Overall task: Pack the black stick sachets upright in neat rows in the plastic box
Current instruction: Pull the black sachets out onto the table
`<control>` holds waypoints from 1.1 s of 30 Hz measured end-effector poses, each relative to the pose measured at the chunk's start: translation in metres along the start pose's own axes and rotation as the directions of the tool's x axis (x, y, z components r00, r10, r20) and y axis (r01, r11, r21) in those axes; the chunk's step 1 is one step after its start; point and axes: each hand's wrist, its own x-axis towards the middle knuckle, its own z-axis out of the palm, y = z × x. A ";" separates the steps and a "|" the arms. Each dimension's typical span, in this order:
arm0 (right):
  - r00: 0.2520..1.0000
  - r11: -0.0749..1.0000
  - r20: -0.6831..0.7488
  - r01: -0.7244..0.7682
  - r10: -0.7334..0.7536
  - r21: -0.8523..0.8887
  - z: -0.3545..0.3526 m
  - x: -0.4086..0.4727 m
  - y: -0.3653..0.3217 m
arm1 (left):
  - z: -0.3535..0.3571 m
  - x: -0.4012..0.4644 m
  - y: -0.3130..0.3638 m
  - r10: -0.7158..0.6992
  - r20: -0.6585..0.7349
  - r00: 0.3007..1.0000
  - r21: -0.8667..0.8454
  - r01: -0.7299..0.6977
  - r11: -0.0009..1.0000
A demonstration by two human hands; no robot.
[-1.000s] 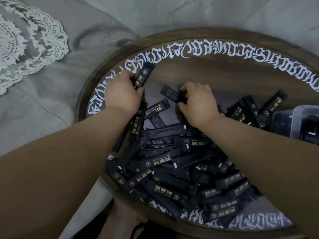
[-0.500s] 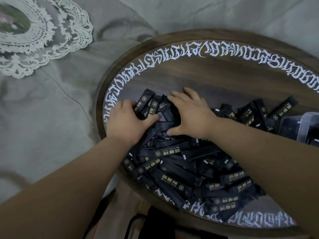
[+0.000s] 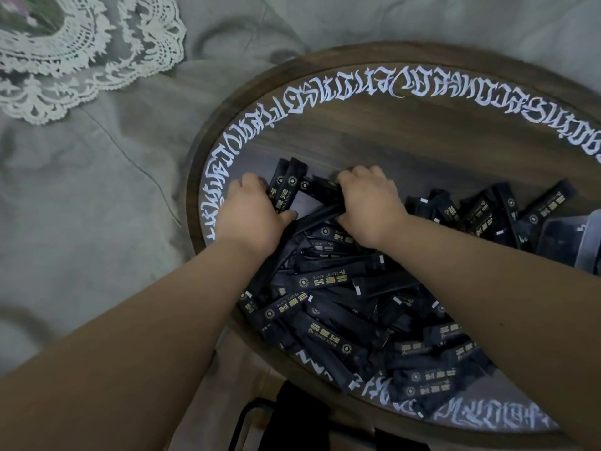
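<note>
sachets (image 3: 328, 281) lie in a heap on the table (image 3: 422, 141). the box (image 3: 566, 237) sits at the right. a lace cloth (image 3: 81, 53) lies far left.

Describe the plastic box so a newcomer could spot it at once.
Start at the round dark wooden table with white lettering. Follow the loose pile of black stick sachets to the right frame edge. There sits the translucent grey plastic box, the only rigid container.

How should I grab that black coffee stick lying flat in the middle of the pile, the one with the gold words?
Pinch the black coffee stick across its narrow width, near the middle, coming straight down from above. It lies flat on top of the pile, long and thin, both long edges showing, so finger and thumb probably get a good grip there.
</note>
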 end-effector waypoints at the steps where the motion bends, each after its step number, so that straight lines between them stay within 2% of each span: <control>1: 1.000 1.000 0.009 0.016 -0.016 -0.008 0.001 0.000 -0.001 | 0.000 0.000 0.001 0.012 0.000 1.000 -0.009 -0.012 1.000; 9: 1.000 0.998 -0.007 -0.003 0.003 0.064 -0.007 0.002 -0.001 | -0.001 0.006 0.007 0.062 0.043 0.997 -0.003 -0.062 0.998; 12: 0.997 0.993 -0.077 -0.007 0.016 0.120 -0.012 0.000 0.002 | -0.011 0.008 0.005 0.055 -0.028 0.998 -0.090 -0.058 0.994; 16: 0.985 0.954 -0.160 -0.017 0.067 0.299 -0.018 -0.005 0.004 | -0.028 0.009 -0.007 -0.005 -0.117 0.993 -0.222 -0.021 0.975; 19: 0.986 0.927 -0.155 -0.005 0.068 0.376 -0.020 -0.008 0.003 | -0.031 -0.001 -0.015 0.013 -0.032 0.999 -0.213 -0.019 0.977; 22: 0.990 0.924 -0.135 0.006 0.050 0.382 -0.019 -0.014 0.002 | -0.024 -0.019 -0.021 0.034 0.093 0.995 -0.136 -0.021 0.991; 25: 0.994 0.931 -0.105 0.011 0.029 0.366 -0.015 -0.018 0.002 | -0.010 -0.035 -0.023 0.048 0.211 0.976 -0.149 -0.017 0.989; 33: 0.996 0.943 -0.083 0.007 0.022 0.334 -0.005 -0.019 0.002 | 0.005 -0.038 -0.020 0.079 0.202 0.976 -0.112 -0.057 0.992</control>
